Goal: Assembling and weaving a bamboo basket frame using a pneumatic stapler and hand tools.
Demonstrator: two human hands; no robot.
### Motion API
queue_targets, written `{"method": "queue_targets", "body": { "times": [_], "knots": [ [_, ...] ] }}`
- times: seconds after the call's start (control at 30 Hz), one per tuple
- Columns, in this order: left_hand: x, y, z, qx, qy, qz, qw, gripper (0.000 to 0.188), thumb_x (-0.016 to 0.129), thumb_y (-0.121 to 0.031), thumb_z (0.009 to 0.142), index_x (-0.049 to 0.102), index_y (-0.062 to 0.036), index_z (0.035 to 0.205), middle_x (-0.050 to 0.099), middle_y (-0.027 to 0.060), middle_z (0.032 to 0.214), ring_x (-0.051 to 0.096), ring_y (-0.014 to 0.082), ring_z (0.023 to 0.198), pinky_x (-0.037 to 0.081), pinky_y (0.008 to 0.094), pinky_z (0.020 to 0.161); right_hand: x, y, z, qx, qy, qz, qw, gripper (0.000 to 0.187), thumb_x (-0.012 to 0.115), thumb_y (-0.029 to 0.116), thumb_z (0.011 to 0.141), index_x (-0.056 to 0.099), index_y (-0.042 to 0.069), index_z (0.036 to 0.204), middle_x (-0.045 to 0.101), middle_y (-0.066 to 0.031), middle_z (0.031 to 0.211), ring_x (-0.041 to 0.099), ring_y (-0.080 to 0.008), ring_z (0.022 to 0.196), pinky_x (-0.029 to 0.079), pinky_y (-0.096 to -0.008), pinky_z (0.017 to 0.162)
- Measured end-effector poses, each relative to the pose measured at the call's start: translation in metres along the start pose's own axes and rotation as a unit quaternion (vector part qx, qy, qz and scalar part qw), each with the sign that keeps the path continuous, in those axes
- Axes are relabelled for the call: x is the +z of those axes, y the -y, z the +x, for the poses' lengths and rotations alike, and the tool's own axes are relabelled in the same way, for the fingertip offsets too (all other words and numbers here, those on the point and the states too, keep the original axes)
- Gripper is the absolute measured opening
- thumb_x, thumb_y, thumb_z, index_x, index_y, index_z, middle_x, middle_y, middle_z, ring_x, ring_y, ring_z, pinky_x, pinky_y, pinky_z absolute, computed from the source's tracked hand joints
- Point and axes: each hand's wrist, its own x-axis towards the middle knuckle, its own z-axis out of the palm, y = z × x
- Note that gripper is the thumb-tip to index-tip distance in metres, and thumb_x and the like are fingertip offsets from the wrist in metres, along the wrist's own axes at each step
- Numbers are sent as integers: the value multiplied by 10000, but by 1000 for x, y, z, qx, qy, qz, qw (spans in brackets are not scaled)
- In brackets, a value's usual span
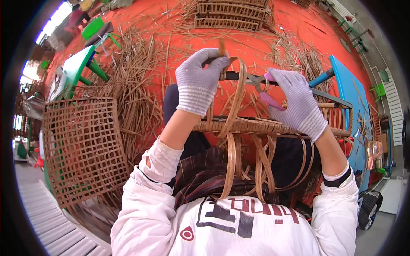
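My left hand (pixel 197 83), in a pale striped glove, pinches a flat tan weaving strip (pixel 222 46) at a dark bar of the frame; its short end sticks up past my fingertips. My right hand (pixel 299 102), gloved alike, grips scissors with pink handles (pixel 270 101). Their blades (pixel 255 80) point left at the bar, close to a looped strip (pixel 239 91). Whether the blades touch that strip I cannot tell. Below both hands lies the partly woven wicker basket (pixel 256 126) across my lap, with several long strips (pixel 230 166) hanging down toward me.
An open-mesh woven panel (pixel 83 149) stands at the left, beside a heap of loose strips (pixel 136 89). Stacked wicker baskets (pixel 230 17) sit at the far side of the red floor (pixel 171 13). A blue table (pixel 350 85) is on the right, a green one (pixel 74 64) at far left.
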Motion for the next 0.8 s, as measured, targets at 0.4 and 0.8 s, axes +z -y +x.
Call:
{"method": "queue_targets", "body": {
  "times": [0.4, 0.8],
  "knots": [
    [-25, 14, -37, 99, -19, -15, 995, 145, 768, 32, 733, 705, -7, 858, 681, 71, 828, 642, 175, 779, 503, 295, 714, 10, -2, 20, -62, 53, 19, 996, 720, 772, 221, 662, 508, 41, 1308, 597, -117, 1190, 554, -315, 1105, 408, -423, 1006],
    [-37, 0, -40, 314, 82, 221, 920, 172, 779, -93, 656, 715, -89, 815, 668, 27, 798, 612, 217, 820, 469, 336, 786, 15, -9, 20, -83, 35, -29, 996, 767, 784, 227, 662, 490, 42, 1346, 590, -98, 1136, 549, -308, 1079, 421, -429, 974]
  ]
}}
